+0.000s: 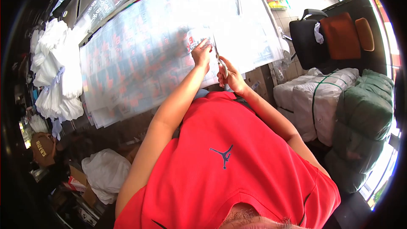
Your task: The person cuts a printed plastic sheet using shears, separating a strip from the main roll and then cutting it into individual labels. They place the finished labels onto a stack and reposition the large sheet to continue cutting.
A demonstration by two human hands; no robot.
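Note:
My left hand (202,54) is closed on a printed plastic sheet (196,38) with red and dark lettering, above the covered table. Just to its right, my right hand (230,75) is wrapped round the handles of a pair of scissors (218,59). The blades point away from me, beside the right edge of the printed sheet. Bright glare hides the sheet's far outline and whether the blades touch it.
A wide table (140,59) has printed sheets under a clear cover. White bags (59,68) hang at the left. Wrapped white bales (324,97) and green bales (366,110) stand at the right, below a chair (341,36). Plastic packs (112,0) lie beyond the table.

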